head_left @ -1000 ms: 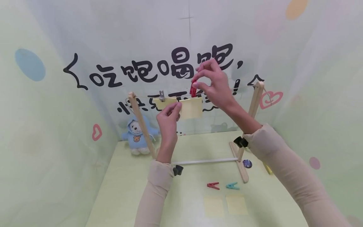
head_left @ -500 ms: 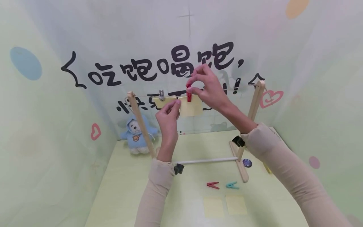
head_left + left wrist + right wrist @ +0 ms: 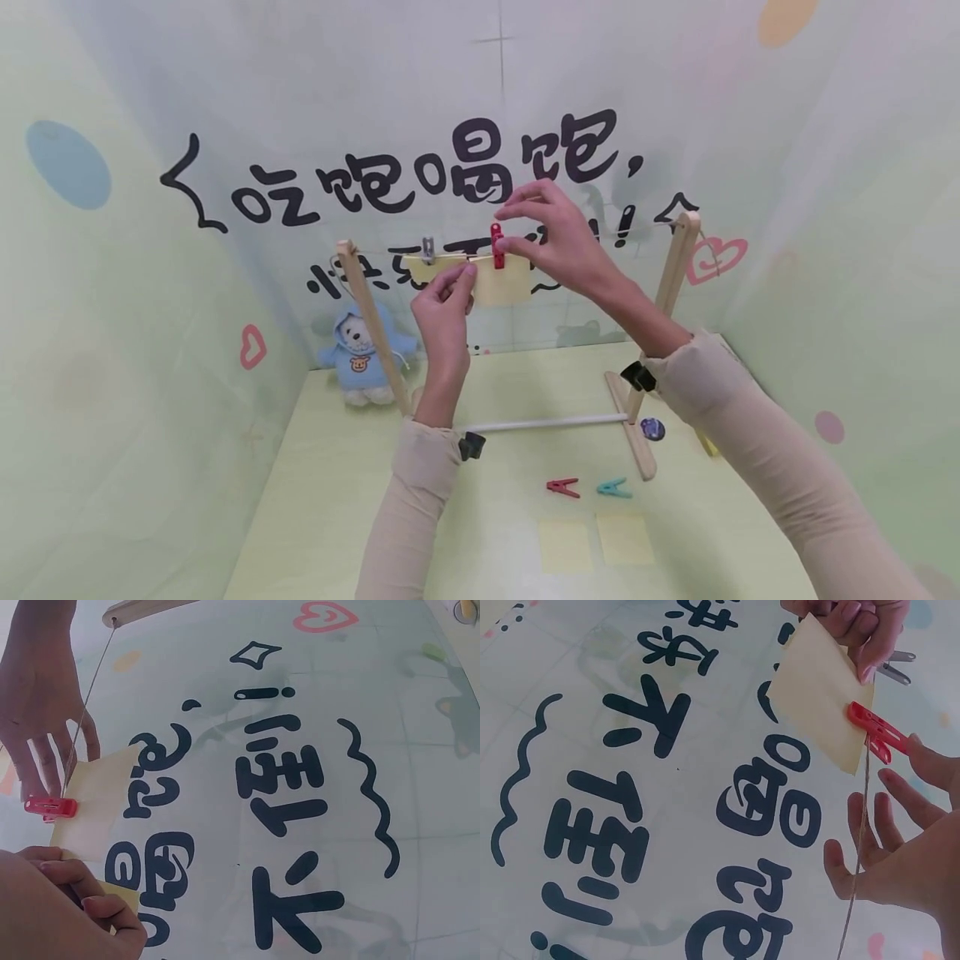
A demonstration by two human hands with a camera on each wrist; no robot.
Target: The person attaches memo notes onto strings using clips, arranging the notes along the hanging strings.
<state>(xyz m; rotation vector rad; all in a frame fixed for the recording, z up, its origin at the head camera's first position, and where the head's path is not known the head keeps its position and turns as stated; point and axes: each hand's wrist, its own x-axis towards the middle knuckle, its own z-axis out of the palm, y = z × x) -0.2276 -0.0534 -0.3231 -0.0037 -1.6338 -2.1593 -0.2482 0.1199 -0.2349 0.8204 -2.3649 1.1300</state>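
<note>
A pale yellow sticky note (image 3: 504,287) hangs at a string (image 3: 855,877) stretched between two wooden posts. A red clothespin (image 3: 877,726) bites the note's top edge at the string. My left hand (image 3: 442,312) pinches the note's upper left corner between thumb and fingers. My right hand (image 3: 562,233) has its fingers spread, and its thumb touches the end of the red clothespin; the index finger stands apart from it. Left of this note, a grey clothespin (image 3: 428,250) holds another yellow note (image 3: 423,271) on the string, partly hidden behind my left hand.
On the table (image 3: 315,500) lie a red clothespin (image 3: 563,487), a teal clothespin (image 3: 615,487) and two yellow notes (image 3: 625,538). A blue-hooded plush toy (image 3: 360,358) sits behind the left post (image 3: 375,321). A round badge (image 3: 652,429) lies by the right post's wooden foot (image 3: 632,433).
My right hand brought the red clothespin left and down onto the note's top edge, then its fingers spread away from the pin. My left hand keeps its pinch on the note's corner.
</note>
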